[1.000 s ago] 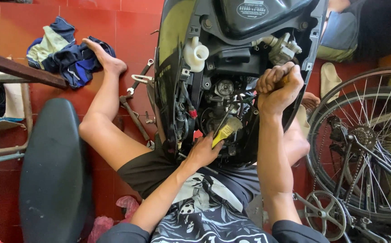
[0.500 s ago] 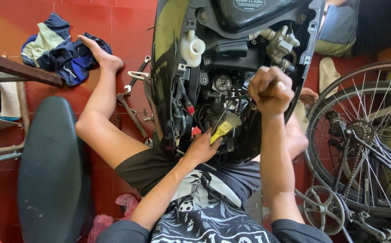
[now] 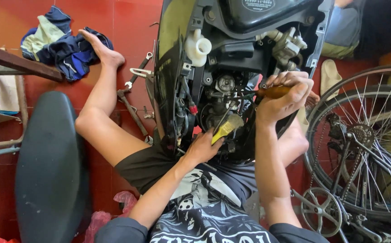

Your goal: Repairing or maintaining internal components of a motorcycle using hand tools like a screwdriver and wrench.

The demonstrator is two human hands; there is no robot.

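Head view: right hand (image 3: 285, 92) has dropped and rotated since half a second ago; was a raised fist over the engine bay, now fingers wrapped round an amber screwdriver handle (image 3: 274, 92), shaft pointing left into the exposed scooter engine (image 3: 222, 96). Left hand (image 3: 203, 146) unchanged, closed on a yellow-handled brush (image 3: 226, 127), bristles against the engine's lower part. Black plastic bodywork (image 3: 168, 67), glossy, frames the opening. White plastic reservoir (image 3: 197, 46) top left of the bay, contents not visible. Spanners (image 3: 134, 83) on red floor tiles (image 3: 128, 27). Spoked bicycle wheel (image 3: 366, 144) at right.
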